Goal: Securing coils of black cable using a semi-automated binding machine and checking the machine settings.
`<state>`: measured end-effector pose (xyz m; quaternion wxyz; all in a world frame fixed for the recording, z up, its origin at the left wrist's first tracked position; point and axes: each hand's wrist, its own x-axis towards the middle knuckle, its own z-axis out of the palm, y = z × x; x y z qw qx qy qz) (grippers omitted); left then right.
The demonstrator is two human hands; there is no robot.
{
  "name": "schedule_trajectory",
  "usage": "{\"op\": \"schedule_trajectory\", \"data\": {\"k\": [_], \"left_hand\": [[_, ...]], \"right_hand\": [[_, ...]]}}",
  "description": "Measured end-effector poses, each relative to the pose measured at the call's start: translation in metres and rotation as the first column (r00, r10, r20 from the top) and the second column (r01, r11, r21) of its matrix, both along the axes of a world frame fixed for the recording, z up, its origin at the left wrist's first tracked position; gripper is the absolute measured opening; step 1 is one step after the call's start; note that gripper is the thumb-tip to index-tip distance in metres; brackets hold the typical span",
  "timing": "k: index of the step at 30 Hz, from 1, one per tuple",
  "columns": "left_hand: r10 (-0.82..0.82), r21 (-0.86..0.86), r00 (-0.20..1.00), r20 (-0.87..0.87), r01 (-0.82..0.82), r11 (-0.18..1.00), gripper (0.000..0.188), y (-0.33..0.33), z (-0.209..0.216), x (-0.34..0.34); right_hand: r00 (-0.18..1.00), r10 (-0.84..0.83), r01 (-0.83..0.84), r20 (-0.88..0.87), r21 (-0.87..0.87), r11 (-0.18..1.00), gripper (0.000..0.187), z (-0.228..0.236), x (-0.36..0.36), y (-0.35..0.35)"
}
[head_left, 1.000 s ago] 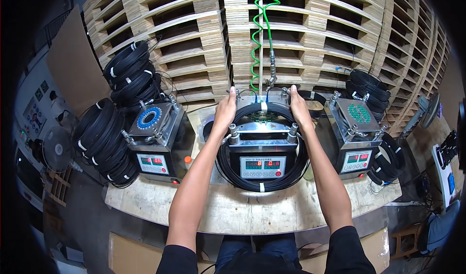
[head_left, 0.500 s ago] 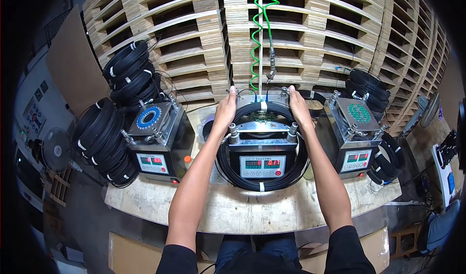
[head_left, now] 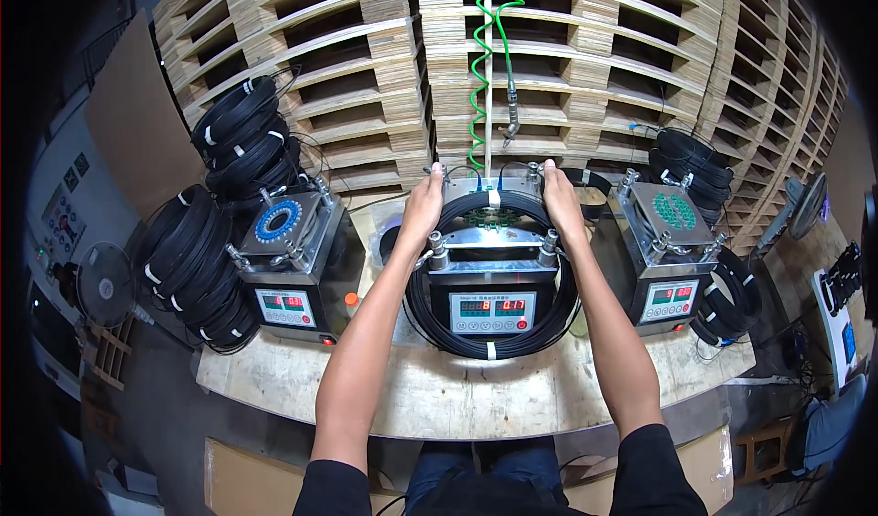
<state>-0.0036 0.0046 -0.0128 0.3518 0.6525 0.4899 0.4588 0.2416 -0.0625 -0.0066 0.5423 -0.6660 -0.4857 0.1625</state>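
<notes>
In the middle of the table stands a bench polishing machine (head_left: 494, 278) with a metal top, corner knobs and a red-lit number display. A large coil of black cable (head_left: 489, 349), bound with white ties, lies looped around it. My left hand (head_left: 423, 209) is at the machine's far left corner, thumb up, fingers curled. Opposite it, at the far right corner, my right hand (head_left: 562, 203) is curled in the same way beside a metal knob (head_left: 535, 172). My hands hide what lies within their grip. Blue-ended cable connectors (head_left: 480, 185) stand between them.
Similar machines flank this one: the left machine (head_left: 279, 260) with a blue ring on top, the right machine (head_left: 672, 251) with green pieces. Black cable coils (head_left: 187, 260) are stacked at left. A green coiled air hose (head_left: 481, 68) hangs before wooden pallets (head_left: 357, 59). An orange cap (head_left: 351, 299) shows near my left forearm.
</notes>
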Motion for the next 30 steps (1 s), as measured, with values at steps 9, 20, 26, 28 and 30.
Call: {"op": "schedule_trajectory", "data": {"k": [9, 20, 26, 28, 30], "left_hand": [[0.021, -0.031, 0.999, -0.051, -0.023, 0.999, 0.081, 0.006, -0.002, -0.003], [0.078, 0.107, 0.997, 0.019, -0.079, 0.991, 0.066, 0.023, -0.021, 0.001], [0.005, -0.051, 0.999, -0.033, -0.007, 0.999, 0.07, 0.01, -0.007, -0.004], [0.019, -0.024, 1.0, 0.004, -0.019, 1.0, 0.071, 0.009, -0.006, -0.007], [0.032, -0.023, 0.999, 0.012, -0.032, 0.999, 0.072, 0.002, -0.001, 0.001]], "right_hand": [[0.997, 0.066, -0.067, -0.051, -0.021, 0.998, 0.072, -0.004, 0.003, 0.004], [0.999, 0.035, -0.035, -0.033, 0.009, 0.999, 0.072, -0.004, 0.004, 0.007], [0.999, 0.044, -0.044, -0.009, -0.083, 0.996, 0.073, 0.005, 0.001, -0.003], [0.991, 0.091, -0.102, -0.099, -0.112, 0.989, 0.073, 0.007, -0.001, -0.001], [0.99, 0.087, -0.094, -0.108, -0.067, 0.993, 0.074, -0.003, 0.007, 0.004]]}}
